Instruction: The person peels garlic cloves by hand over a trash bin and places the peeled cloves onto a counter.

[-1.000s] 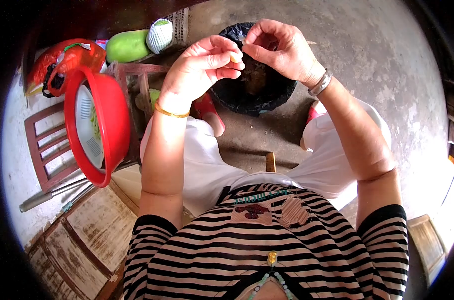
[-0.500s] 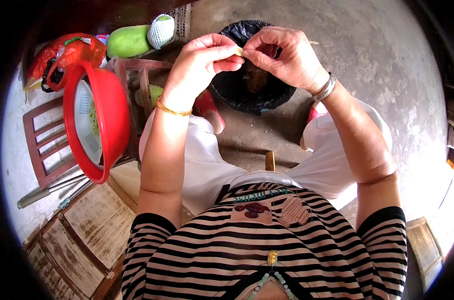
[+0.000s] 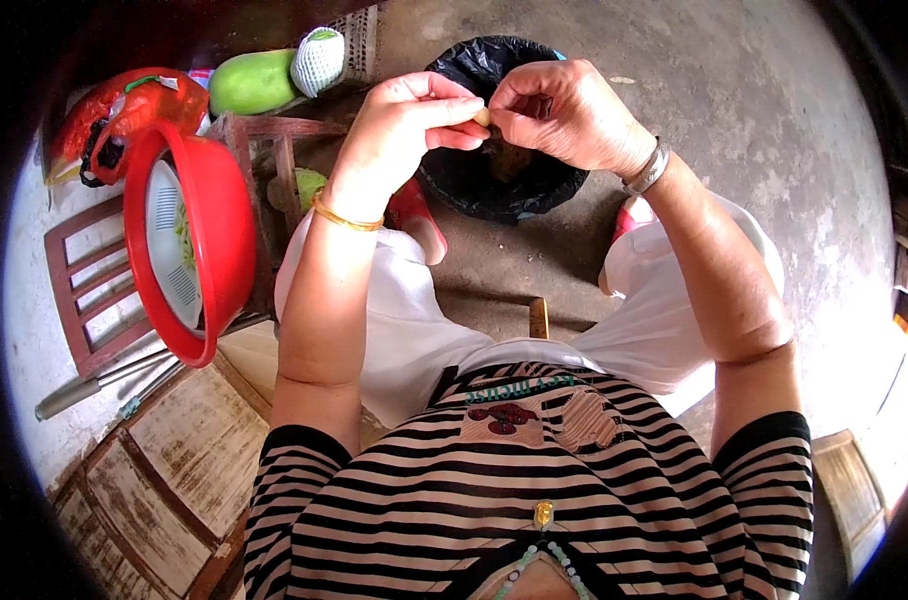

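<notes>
A small pale oval piece that looks like a garlic clove [image 3: 482,117] is pinched between the thumb and fingers of my left hand [image 3: 406,125]. From the other side, the closed fingertips of my right hand [image 3: 569,115] meet its end. Whether they grip the flesh or a bit of skin is too small to see. Both hands are above a bin lined with a black plastic bag [image 3: 514,200]; some brownish scraps show inside it, partly hidden by the hands.
To the left, a red basin [image 3: 236,250] with a white basket [image 3: 169,250] inside stands on a wooden chair [image 3: 84,285]. Behind it are a red plastic bag [image 3: 169,100], a green melon [image 3: 254,82] and a net-wrapped fruit [image 3: 320,62]. Concrete floor [image 3: 734,110] lies to the right.
The fingertips have shifted slightly, and more of the pale clove's rounded end shows between them. My left hand stays pinched on it. The view has moved very little.
</notes>
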`<state>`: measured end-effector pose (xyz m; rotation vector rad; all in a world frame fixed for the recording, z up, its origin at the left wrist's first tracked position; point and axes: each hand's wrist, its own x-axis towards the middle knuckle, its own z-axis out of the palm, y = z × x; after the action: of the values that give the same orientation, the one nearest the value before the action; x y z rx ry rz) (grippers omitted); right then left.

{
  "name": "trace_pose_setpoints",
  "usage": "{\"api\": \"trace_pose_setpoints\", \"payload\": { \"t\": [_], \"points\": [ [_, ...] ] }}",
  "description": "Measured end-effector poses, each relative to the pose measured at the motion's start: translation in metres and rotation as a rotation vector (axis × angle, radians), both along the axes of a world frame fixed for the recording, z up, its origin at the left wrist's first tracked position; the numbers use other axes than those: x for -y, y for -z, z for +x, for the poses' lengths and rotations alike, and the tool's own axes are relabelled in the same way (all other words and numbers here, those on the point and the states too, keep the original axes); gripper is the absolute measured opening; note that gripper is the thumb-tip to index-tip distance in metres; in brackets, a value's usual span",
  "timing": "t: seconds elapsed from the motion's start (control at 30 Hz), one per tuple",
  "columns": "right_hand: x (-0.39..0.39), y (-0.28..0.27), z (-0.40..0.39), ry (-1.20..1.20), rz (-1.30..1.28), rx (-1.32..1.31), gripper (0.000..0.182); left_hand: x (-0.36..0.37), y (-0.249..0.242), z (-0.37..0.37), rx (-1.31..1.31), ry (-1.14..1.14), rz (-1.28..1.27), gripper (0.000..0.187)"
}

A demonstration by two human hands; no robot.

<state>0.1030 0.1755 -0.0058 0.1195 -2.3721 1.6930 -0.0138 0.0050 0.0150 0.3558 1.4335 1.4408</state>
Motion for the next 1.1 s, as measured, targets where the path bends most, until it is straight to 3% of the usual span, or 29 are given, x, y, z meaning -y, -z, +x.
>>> {"api": "trace_pose_setpoints", "payload": {
  "t": [0.6, 1.1],
  "points": [
    [0.004, -0.004, -0.001, 0.081, -0.006, -0.019, 0.006, 0.001, -0.002, 0.0, 0.004, -0.006, 0.006, 0.009],
    [0.002, -0.013, 0.002, 0.12, -0.05, 0.025, 0.011, -0.002, -0.001, -0.002, 0.259, 0.061, 0.144, 0.018]
  ]
}}
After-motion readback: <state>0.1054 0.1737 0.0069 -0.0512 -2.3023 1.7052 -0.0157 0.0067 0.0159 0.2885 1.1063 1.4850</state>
